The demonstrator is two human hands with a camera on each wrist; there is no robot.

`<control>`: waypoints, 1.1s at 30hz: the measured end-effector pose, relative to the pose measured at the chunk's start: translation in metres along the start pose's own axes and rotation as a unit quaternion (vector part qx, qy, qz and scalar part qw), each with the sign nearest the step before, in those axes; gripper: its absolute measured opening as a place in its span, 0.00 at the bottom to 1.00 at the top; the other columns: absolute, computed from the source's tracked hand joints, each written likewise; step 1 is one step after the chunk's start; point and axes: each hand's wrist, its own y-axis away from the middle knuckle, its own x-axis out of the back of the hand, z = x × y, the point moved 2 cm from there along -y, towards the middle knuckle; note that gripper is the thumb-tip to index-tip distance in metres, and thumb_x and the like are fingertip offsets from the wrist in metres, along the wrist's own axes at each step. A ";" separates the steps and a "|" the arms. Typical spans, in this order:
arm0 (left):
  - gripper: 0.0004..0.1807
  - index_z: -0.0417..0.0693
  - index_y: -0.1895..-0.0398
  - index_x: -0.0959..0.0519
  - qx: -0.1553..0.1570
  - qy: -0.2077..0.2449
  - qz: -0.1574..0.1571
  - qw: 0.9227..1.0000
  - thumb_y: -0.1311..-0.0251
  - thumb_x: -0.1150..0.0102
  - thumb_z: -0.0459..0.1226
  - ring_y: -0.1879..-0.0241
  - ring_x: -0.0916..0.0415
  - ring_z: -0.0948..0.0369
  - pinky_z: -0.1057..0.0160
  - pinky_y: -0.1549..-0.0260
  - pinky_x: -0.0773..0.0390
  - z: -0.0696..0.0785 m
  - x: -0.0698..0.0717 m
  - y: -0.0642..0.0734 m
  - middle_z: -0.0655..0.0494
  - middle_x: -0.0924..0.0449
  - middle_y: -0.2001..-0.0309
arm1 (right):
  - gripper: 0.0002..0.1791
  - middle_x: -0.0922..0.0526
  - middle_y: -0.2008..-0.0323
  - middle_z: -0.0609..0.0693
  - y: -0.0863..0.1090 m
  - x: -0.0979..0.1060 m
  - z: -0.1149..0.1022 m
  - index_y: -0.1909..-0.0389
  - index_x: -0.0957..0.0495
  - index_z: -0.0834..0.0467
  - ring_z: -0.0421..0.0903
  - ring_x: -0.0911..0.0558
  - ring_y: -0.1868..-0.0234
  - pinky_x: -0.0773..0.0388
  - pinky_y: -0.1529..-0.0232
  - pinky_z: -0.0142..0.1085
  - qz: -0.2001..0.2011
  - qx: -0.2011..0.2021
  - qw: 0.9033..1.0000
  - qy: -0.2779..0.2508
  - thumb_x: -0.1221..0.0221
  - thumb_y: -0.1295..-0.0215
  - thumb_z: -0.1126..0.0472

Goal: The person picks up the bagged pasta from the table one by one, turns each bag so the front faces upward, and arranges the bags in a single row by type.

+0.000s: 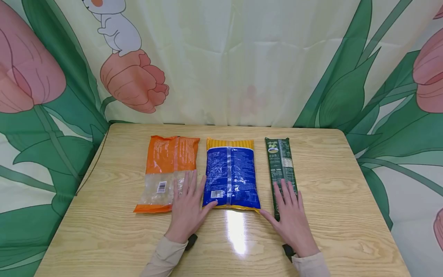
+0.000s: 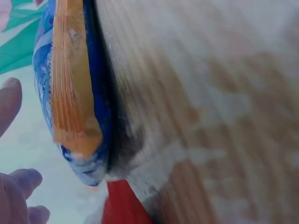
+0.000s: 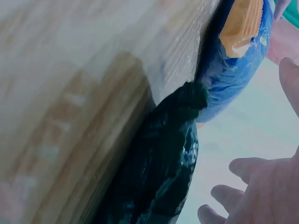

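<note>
Three flat plastic food packets lie side by side on the wooden table. On the left is an orange bag (image 1: 160, 157) with a clear lower half and a barcode; its contents are pale. A blue bag (image 1: 242, 165) with yellow ends lies in the middle, and a long narrow green packet (image 1: 278, 156) with "Olivoilà" lettering on the right. My left hand (image 1: 187, 211), fingers spread, is over the orange bag's lower right side, its thumb by the blue bag's bottom corner. My right hand (image 1: 292, 219) spreads over the green packet's lower part. In the wrist views, fingers hover apart from the packets.
The wooden table (image 1: 339, 184) reaches back to a hanging curtain (image 1: 259, 77) printed with tulips and a white animal. Dark bands (image 1: 288, 252) sit on both wrists, below light sleeves. Glare shines on the tabletop between the hands.
</note>
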 end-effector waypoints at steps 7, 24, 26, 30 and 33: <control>0.46 0.56 0.21 0.46 -0.001 0.024 -0.021 1.000 0.37 0.49 0.66 0.21 0.63 0.45 0.37 0.26 0.66 0.012 -0.004 -0.012 0.47 0.55 0.20 | 0.53 0.52 0.23 0.64 0.000 0.004 0.007 0.21 0.53 0.58 0.63 0.54 0.22 0.55 0.26 0.63 -0.006 -0.010 1.000 -0.005 0.43 0.36 0.32; 0.43 0.57 0.21 0.48 -0.045 0.014 -0.040 0.998 0.33 0.59 0.66 0.22 0.60 0.44 0.34 0.28 0.54 0.040 -0.014 -0.038 0.45 0.55 0.21 | 0.52 0.53 0.23 0.67 0.003 0.011 0.020 0.21 0.56 0.61 0.66 0.52 0.24 0.49 0.29 0.65 -0.014 -0.037 0.999 -0.015 0.45 0.33 0.35; 0.43 0.57 0.21 0.49 -0.046 0.020 -0.045 0.998 0.32 0.60 0.66 0.22 0.61 0.44 0.34 0.28 0.53 0.045 -0.015 -0.041 0.45 0.55 0.21 | 0.52 0.53 0.23 0.67 0.003 0.012 0.021 0.22 0.55 0.61 0.67 0.52 0.24 0.48 0.30 0.65 -0.014 -0.038 0.999 -0.014 0.45 0.33 0.35; 0.42 0.57 0.21 0.49 -0.050 0.029 -0.058 0.997 0.31 0.62 0.66 0.21 0.63 0.45 0.38 0.26 0.56 0.058 -0.015 -0.049 0.46 0.55 0.20 | 0.51 0.53 0.23 0.67 0.003 0.013 0.025 0.22 0.55 0.61 0.67 0.52 0.24 0.48 0.30 0.66 -0.016 -0.039 0.999 -0.016 0.45 0.32 0.36; 0.41 0.58 0.20 0.51 -0.047 0.042 -0.077 0.995 0.30 0.65 0.66 0.21 0.66 0.47 0.40 0.25 0.63 0.068 -0.014 -0.054 0.48 0.57 0.20 | 0.51 0.52 0.24 0.67 0.002 0.015 0.027 0.22 0.55 0.62 0.67 0.51 0.24 0.49 0.31 0.66 -0.012 -0.037 0.999 -0.016 0.44 0.32 0.37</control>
